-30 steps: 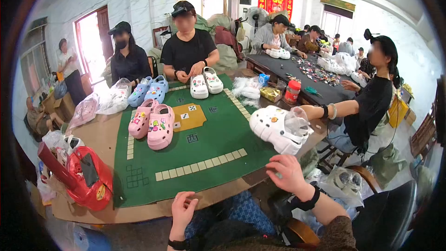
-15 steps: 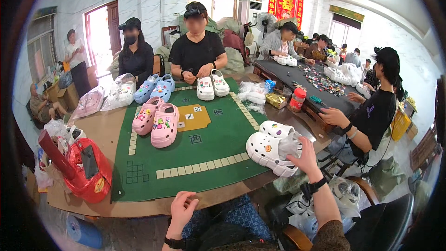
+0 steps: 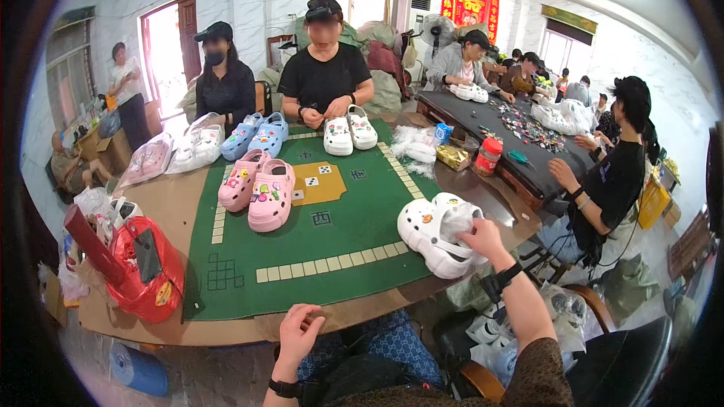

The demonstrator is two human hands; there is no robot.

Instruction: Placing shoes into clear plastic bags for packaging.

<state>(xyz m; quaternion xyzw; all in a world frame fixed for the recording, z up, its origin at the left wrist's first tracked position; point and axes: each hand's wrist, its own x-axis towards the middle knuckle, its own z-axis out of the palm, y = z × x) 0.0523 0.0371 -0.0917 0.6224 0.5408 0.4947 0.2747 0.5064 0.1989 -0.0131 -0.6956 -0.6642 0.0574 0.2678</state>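
Observation:
At the table's right front edge stands a pair of white clogs (image 3: 422,235) with small charms on top. My right hand (image 3: 486,241) is closed over the heel opening of the near clog, thumb and fingers pinching clear crumpled plastic (image 3: 457,221) that sits partly inside. The lower part of that plastic is hidden in the shoe. My left hand (image 3: 300,329) hangs by the front edge of the table, fingers loosely bent and apart, with nothing in it.
Pink clogs (image 3: 271,194), blue clogs (image 3: 268,136) and another white pair (image 3: 351,134) stand on the green mat (image 3: 354,226). A red bag (image 3: 147,279) is at the left. Co-workers sit across and at right. A red-lidded jar (image 3: 489,154) stands back right.
My right hand has shifted from the clog's heel to over its opening, pressing the plastic lower. The near white clog has turned somewhat. My left hand has hardly moved.

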